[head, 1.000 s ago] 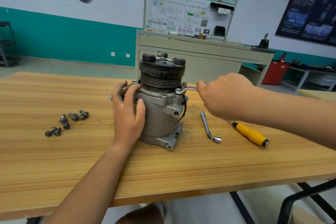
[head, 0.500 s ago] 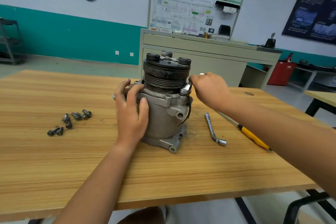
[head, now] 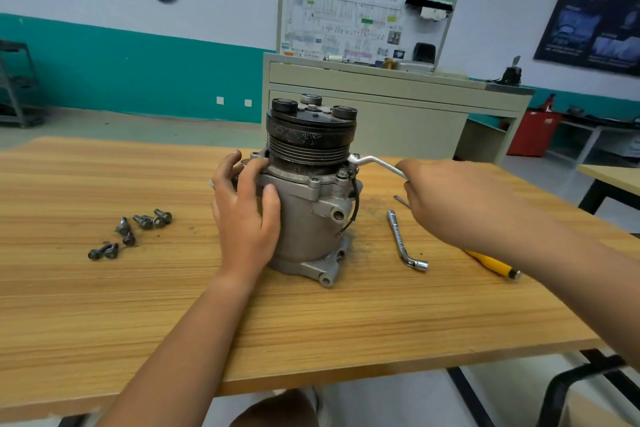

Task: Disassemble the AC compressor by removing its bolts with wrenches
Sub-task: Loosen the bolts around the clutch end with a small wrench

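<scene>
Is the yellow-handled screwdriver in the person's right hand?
No, the yellow-handled screwdriver lies on the table; the right hand grips a wrench at the compressor.

- The surface [head: 104, 305] is light honey wood with long streaked grain
- The compressor [head: 304, 229] has a dull silver-grey body; its pulley [head: 308, 146] is rusty black with ribbed grooves
- The bent wrench [head: 375, 161] is bright silver, as is the L-shaped socket wrench [head: 401, 239]
- The screwdriver [head: 491, 265] handle is yellow with a dark end
- The loose bolts [head: 161, 218] are dark grey
- The wall [head: 138, 69] is white over a teal band
- The bin [head: 531, 132] is red
</scene>
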Demonstrator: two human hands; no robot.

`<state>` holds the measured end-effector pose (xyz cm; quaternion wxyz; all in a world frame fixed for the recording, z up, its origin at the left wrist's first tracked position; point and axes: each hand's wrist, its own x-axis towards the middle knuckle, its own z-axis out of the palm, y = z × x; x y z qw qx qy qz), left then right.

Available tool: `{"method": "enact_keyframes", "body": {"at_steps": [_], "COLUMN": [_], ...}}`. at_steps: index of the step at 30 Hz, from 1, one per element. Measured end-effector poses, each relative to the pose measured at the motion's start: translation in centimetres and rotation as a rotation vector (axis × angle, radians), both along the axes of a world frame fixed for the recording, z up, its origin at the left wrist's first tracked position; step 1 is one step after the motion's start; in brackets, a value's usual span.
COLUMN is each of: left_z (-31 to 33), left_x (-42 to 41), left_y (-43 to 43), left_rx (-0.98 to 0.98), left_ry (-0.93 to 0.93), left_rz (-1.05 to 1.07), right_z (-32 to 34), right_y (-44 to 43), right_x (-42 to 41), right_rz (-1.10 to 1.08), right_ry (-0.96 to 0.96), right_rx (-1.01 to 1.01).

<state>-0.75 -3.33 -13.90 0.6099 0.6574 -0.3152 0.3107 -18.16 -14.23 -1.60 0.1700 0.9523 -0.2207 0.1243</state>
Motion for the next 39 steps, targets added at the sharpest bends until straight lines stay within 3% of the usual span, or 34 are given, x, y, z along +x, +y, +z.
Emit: {"method": "enact_keyframes", "body": {"at_steps": [14, 20, 26, 32, 39], "left_z": [-0.2, -0.3, -0.4, -0.5, -0.5], "left_x": [0.3, 0.2, 0.2, 0.4, 0.8], "left_y": [0.6, 0.3, 0.4, 0.5, 1.0], "left_rx": [0.108, 0.091, 0.061, 0.064, 0.127], "left_ry": [-0.027, -0.007, -0.006, -0.016, -0.072], "left_rz": [0.114, 0.081, 0.043, 0.041, 0.074], "right_z": [2.2, 2.1, 1.4, 1.8, -0.5], "right_y": [2.0, 2.7, 0.0, -2.6, -4.7], "right_x": [0.6, 0.5, 1.0, 2.8, 8.3], "right_rz": [-0.01, 0.08, 0.064, 0.076, 0.167], "right_ry": [0.312, 0.384, 0.335, 0.321, 0.065], "right_rx": [-0.288, -0.445, -0.387, -0.516, -0.382]}}
